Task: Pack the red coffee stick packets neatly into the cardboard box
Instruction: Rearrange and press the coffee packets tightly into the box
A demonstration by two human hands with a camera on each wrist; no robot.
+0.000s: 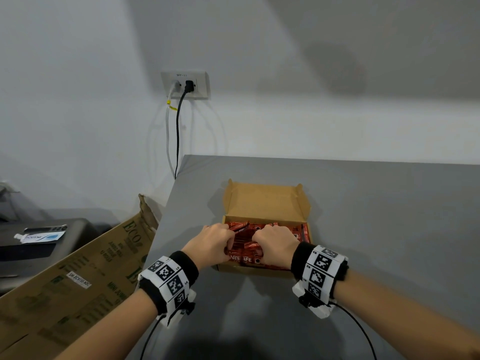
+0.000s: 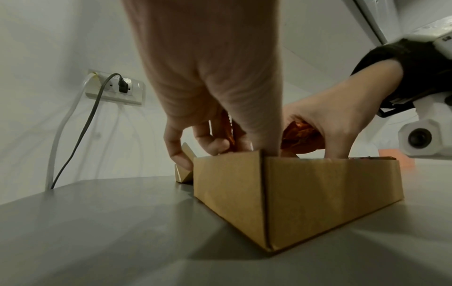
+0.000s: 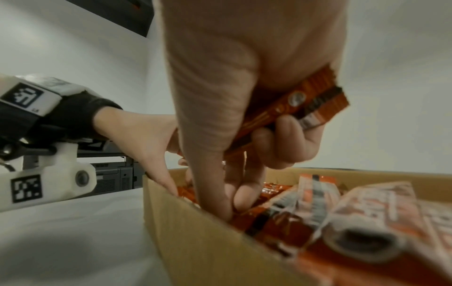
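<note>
An open cardboard box [image 1: 265,203] [image 2: 305,191] [image 3: 195,241] sits on the grey table with its lid folded back. Several red coffee stick packets [image 1: 302,233] [image 3: 367,211] fill it. My left hand [image 1: 215,242] [image 2: 208,96] reaches into the box's left side and pinches red packets [image 2: 229,131] between curled fingers. My right hand [image 1: 275,242] [image 3: 257,96] is in the box's middle, fingers curled round a bunch of packets [image 3: 310,104], thumb pointing down along the near wall.
The grey table [image 1: 389,229] stretches right and toward me. A large flattened brown carton [image 1: 78,276] leans at the table's left edge. A wall socket [image 1: 185,85] with two cables sits behind. A dark device [image 1: 39,242] stands far left.
</note>
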